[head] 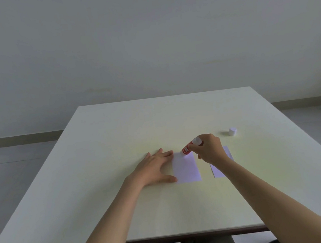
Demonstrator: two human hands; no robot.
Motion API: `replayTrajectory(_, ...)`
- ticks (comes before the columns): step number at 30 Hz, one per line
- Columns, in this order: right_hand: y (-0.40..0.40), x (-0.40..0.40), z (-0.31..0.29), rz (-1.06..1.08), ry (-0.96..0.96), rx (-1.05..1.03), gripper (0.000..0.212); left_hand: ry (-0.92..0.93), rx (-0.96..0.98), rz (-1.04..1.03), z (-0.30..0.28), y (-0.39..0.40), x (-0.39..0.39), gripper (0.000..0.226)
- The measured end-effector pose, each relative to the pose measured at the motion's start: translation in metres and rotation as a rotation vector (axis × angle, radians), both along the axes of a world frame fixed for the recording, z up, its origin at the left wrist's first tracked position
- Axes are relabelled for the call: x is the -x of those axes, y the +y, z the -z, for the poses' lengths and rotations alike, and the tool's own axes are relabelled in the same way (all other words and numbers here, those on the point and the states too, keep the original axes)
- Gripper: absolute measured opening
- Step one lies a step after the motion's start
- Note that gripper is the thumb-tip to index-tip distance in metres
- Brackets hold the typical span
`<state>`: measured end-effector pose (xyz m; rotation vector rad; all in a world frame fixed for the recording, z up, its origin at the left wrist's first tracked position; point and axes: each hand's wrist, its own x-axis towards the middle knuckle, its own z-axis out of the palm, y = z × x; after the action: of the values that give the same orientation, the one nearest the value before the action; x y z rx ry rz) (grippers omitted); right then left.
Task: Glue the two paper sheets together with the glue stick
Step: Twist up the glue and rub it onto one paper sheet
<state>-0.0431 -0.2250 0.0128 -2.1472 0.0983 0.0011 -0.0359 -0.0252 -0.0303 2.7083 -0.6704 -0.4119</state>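
Glue goes on first, so my right hand [209, 148] holds the glue stick [189, 147], fingers closed round its upper body. Its white twist end points up and away from me, and its red barrel slants down to the far edge of the nearer paper sheet [186, 167]. I judge the tip to be touching the paper, though the contact itself is too small to make out. The tilt lets me drag the stick toward myself in strokes.

My left hand [157, 167] lies flat on the bench [118, 146], fingers spread wide and holding nothing. The fingertips rest at the sheet's far left corner and the thumb at its near left corner. That pins the paper so it will not slide or lift when the sticky tip pulls at it.

Both forearms reach out from the near edge of the bench, converging on the middle. The right wrist is bent and raised above the surface, the left one low and straight.

The second paper sheet [219, 171] lies just to the right, apart from the first and partly hidden under my right wrist, kept clean until it is laid on. The white cap [232, 131] stands further toward the far right, well out of the way of my strokes.
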Motion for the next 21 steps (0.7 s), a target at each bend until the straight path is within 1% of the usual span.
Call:
replayTrajectory(5,-0.011,-0.001,0.000,0.039,-0.002,0.011,0.020,-0.001,-0.017,-0.001,-0.003,-0.001,0.000,0.088)
replayTrajectory(9,-0.016,0.001,-0.002,0.058,-0.027,0.059,0.025,-0.002,-0.017,-0.007,-0.003,-0.002,0.000,0.088)
replayTrajectory(11,-0.016,0.002,-0.002,0.074,-0.046,0.043,0.029,-0.003,-0.016,-0.006,-0.003,-0.002,0.001,0.089)
replayTrajectory(13,-0.017,0.005,-0.004,0.078,-0.075,0.014,0.028,-0.001,-0.008,-0.011,-0.003,-0.001,0.001,0.089)
replayTrajectory(17,-0.002,0.015,-0.006,-0.037,-0.132,0.024,0.014,0.016,-0.012,-0.023,-0.001,-0.002,-0.001,0.089)
replayTrajectory(19,0.010,0.017,0.000,-0.098,-0.146,0.073,0.012,0.025,-0.007,-0.029,0.001,-0.001,-0.002,0.090)
replayTrajectory(21,0.019,0.016,0.009,-0.132,-0.157,0.134,0.015,0.035,0.012,-0.036,0.001,-0.001,-0.002,0.090)
